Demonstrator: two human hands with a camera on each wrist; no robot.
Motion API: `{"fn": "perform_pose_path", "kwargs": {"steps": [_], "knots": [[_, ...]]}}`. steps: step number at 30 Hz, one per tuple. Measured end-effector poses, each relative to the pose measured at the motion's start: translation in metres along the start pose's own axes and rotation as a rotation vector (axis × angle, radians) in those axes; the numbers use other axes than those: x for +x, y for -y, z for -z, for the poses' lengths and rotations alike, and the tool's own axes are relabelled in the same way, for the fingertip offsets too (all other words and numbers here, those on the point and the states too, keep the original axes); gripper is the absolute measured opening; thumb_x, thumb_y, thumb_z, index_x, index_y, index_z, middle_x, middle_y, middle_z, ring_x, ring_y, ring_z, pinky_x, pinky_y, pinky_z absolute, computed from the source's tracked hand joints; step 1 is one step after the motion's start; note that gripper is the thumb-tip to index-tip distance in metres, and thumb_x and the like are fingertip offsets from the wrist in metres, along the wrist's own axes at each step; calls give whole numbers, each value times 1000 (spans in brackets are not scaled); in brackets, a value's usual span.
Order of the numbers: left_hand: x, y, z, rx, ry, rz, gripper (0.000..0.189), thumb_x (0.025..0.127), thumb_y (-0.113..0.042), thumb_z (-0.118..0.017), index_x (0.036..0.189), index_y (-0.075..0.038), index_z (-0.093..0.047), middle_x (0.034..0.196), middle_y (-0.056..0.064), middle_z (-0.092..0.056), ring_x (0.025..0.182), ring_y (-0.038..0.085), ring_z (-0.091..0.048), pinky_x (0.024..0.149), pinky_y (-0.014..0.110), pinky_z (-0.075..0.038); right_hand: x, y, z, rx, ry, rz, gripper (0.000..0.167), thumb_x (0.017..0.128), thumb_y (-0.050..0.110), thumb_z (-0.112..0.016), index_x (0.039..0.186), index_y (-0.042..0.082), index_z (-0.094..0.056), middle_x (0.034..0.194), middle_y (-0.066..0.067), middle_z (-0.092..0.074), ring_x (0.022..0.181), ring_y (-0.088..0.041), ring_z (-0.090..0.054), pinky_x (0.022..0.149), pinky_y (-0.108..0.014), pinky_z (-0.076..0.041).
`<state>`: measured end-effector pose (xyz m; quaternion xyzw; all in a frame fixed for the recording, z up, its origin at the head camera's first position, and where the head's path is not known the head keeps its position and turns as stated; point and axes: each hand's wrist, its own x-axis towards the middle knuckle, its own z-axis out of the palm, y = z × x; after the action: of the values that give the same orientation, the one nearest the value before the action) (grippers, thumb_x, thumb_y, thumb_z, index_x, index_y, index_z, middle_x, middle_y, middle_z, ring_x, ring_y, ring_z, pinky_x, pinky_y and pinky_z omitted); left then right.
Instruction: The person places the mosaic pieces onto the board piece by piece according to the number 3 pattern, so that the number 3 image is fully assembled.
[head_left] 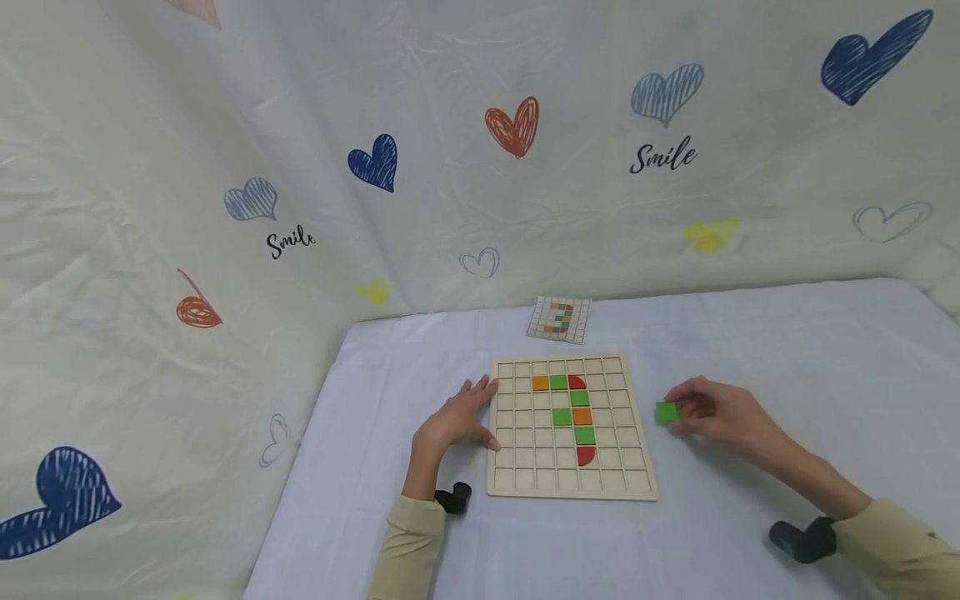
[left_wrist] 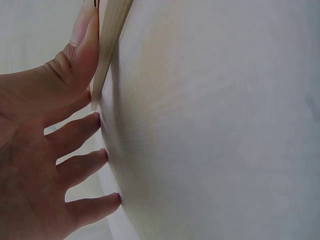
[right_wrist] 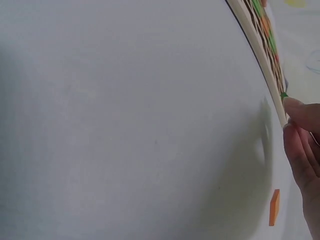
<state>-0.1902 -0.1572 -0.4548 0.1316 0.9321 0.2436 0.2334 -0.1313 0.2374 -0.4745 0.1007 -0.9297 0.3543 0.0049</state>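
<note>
A square wooden grid board lies on the table. Set in its cells are several green and orange square tiles and two red rounded-corner tiles, among them a red tile at the lower end. My left hand rests at the board's left edge with fingers spread; in the left wrist view the thumb touches the board's rim. Right of the board, my right hand pinches a green square tile between thumb and fingers, apart from the board. In the right wrist view that tile is mostly hidden by the fingertips.
An orange tile lies on the table by the right hand, largely hidden behind it in the head view. Behind the board lies a small pattern card printed with a similar coloured grid. A cloth with printed hearts hangs behind the white-covered table.
</note>
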Motion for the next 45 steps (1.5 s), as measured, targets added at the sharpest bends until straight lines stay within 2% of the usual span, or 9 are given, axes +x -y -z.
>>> {"fn": "perform_pose_path", "kwargs": {"steps": [7, 12, 17, 22, 35, 45], "knots": [[2, 1, -2, 0, -1, -1, 106, 75, -15, -91, 162, -12, -33, 172, 7, -21, 161, 33, -11, 126, 59, -18, 2, 8, -4, 56, 44, 27, 34, 75, 3, -87, 106, 2, -73, 90, -1, -66, 75, 0, -59, 68, -18, -54], [2, 2, -3, -1, 8, 2, 106, 75, -15, -91, 163, -12, -32, 172, 6, -21, 161, 33, -10, 126, 60, -18, 5, 14, -9, 100, 112, 12, 33, 77, 7, -87, 107, 4, -73, 87, 2, -68, 74, -3, -61, 68, -19, -54], [1, 2, -2, 0, 10, 1, 105, 76, -15, -91, 163, -13, -32, 172, 6, -20, 161, 32, -10, 126, 59, -18, 8, 23, -13, 129, 187, -11, 34, 79, 12, -87, 109, 3, -73, 90, 2, -70, 78, -10, -62, 67, -19, -54], [-1, 2, -1, 2, 7, -1, 105, 76, -15, -91, 163, -13, -31, 172, 6, -20, 161, 33, -10, 127, 58, -18, 12, 35, -20, 169, 222, -7, 32, 81, 13, -86, 108, 3, -73, 91, 1, -70, 79, -12, -62, 69, -19, -55], [2, -1, 2, 14, 4, 17, 105, 76, -15, -91, 163, -13, -32, 172, 4, -22, 161, 33, -11, 126, 59, -19, 20, 61, -46, 185, 275, 74, 29, 81, 12, -86, 105, 5, -72, 80, 5, -64, 74, -9, -57, 66, -20, -52], [3, 0, 2, 16, 10, 20, 106, 76, -14, -91, 163, -15, -31, 172, 0, -22, 161, 31, -10, 127, 58, -17, 26, 80, -63, 201, 329, 129, 29, 79, 14, -89, 101, 6, -72, 83, 5, -67, 72, -5, -57, 65, -20, -52]]}}
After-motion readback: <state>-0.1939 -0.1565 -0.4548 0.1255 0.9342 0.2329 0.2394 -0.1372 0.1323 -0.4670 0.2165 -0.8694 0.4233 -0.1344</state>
